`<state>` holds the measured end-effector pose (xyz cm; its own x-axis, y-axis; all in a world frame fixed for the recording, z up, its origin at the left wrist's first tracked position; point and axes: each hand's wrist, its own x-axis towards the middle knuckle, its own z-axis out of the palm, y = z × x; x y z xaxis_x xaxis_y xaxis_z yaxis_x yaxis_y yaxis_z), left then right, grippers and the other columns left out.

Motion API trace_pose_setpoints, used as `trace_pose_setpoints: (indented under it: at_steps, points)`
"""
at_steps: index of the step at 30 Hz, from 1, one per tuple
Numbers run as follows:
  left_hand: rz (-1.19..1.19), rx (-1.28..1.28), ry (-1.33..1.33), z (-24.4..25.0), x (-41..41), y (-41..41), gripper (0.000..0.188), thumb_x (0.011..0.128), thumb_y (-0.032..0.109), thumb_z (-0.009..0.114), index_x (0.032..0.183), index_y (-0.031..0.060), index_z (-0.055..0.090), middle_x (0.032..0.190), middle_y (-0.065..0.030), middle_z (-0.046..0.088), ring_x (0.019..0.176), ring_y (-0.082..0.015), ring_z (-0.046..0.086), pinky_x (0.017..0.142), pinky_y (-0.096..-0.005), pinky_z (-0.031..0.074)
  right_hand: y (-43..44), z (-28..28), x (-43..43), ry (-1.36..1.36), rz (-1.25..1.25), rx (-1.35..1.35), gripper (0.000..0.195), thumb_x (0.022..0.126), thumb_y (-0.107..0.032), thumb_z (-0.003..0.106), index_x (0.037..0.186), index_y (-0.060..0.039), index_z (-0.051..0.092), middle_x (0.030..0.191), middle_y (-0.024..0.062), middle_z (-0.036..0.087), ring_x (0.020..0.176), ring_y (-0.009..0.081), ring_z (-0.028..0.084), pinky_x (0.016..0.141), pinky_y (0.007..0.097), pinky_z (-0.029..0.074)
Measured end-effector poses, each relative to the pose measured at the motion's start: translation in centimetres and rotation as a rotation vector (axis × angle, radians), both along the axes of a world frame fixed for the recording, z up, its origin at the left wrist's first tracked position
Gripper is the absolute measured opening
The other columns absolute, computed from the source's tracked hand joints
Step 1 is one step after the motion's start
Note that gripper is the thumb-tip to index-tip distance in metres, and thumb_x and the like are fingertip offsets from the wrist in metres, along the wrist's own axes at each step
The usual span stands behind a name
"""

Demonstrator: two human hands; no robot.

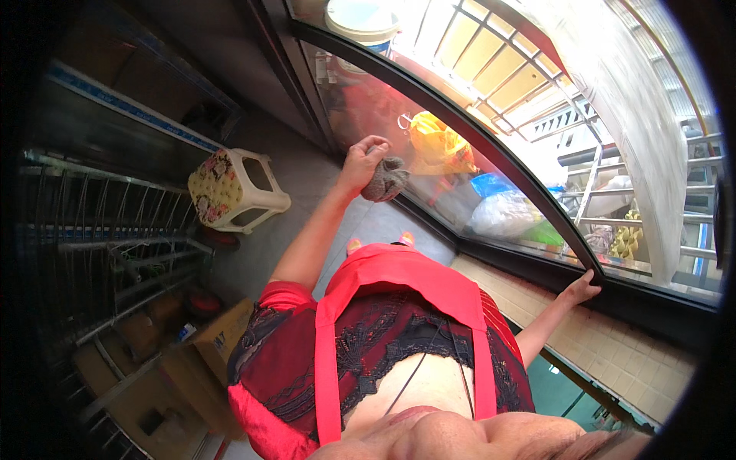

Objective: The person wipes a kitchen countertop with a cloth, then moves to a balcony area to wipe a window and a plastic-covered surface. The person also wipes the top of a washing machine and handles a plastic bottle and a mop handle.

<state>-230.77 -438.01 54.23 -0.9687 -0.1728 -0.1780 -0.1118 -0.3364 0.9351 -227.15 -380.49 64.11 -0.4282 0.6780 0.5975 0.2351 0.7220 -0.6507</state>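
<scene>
My left hand [365, 163] holds a bunched grey cloth [386, 180] between thumb and fingers, close to a glass pane [368, 109] in a dark frame. The cloth hangs below the fingers, and I cannot tell if it touches the glass. Off to the right, my right hand [579, 289] grips the dark frame [535, 195] near its lower corner. The frame hides part of those fingers. A red apron [402, 267] covers my front, and my feet show just beyond its hem.
A plastic stool [253, 190] with a flowered seat stands on the grey floor at left. Wire racks [115, 207] and a cardboard box [221, 339] are nearby. Past the glass lie a yellow bag [440, 144], clear plastic bags [506, 213], a white bucket [362, 20] and metal bars. Beige tiles [627, 339] line the ledge.
</scene>
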Motion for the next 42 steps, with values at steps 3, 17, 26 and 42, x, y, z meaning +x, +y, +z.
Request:
trace_pose_setpoints:
  at_steps: [3,17,26,42]
  points:
    - [0.031,0.086,0.014,1.8,-0.2,0.4,0.014,0.09,0.013,0.057,0.1,0.0052,0.063,0.085,0.0044,0.056,0.076,-0.0035,0.049,0.069,-0.0198,0.043,-1.0,1.4,0.2,0.024,-0.099,0.036,0.056,0.076,-0.032,0.061,0.106,0.015,0.055,0.106,0.0302,0.06,0.099,0.0393,0.059,0.088,0.0426,0.046]
    - [-0.102,0.075,-0.014,1.7,0.9,1.5,0.015,0.091,0.015,0.057,0.096,0.0034,0.063,0.081,0.0028,0.059,0.074,-0.0035,0.053,0.067,-0.0203,0.045,-1.5,1.0,-3.8,0.165,-0.103,0.005,0.071,0.092,-0.041,0.04,0.118,0.0252,0.038,0.123,0.0441,0.039,0.118,0.048,0.042,0.103,0.0472,0.031]
    - [-0.196,0.073,-0.065,2.0,0.7,3.3,0.017,0.09,0.016,0.057,0.092,0.0019,0.065,0.08,0.0034,0.059,0.073,-0.0033,0.052,0.067,-0.0199,0.044,-4.3,0.8,-3.0,0.228,0.257,-0.051,0.052,0.092,-0.024,0.044,0.126,0.0158,0.038,0.128,0.0314,0.04,0.118,0.0355,0.044,0.103,0.0413,0.03]
    - [-0.412,-0.101,-0.061,3.0,2.1,7.0,0.021,0.091,0.021,0.057,0.095,0.0021,0.065,0.083,0.0021,0.059,0.075,-0.0044,0.05,0.068,-0.0204,0.042,-9.5,2.4,-1.6,-0.084,0.793,-0.379,0.017,0.086,-0.007,0.063,0.099,-0.0018,0.053,0.094,0.0032,0.052,0.073,0.0093,0.055,0.066,0.0215,0.046]
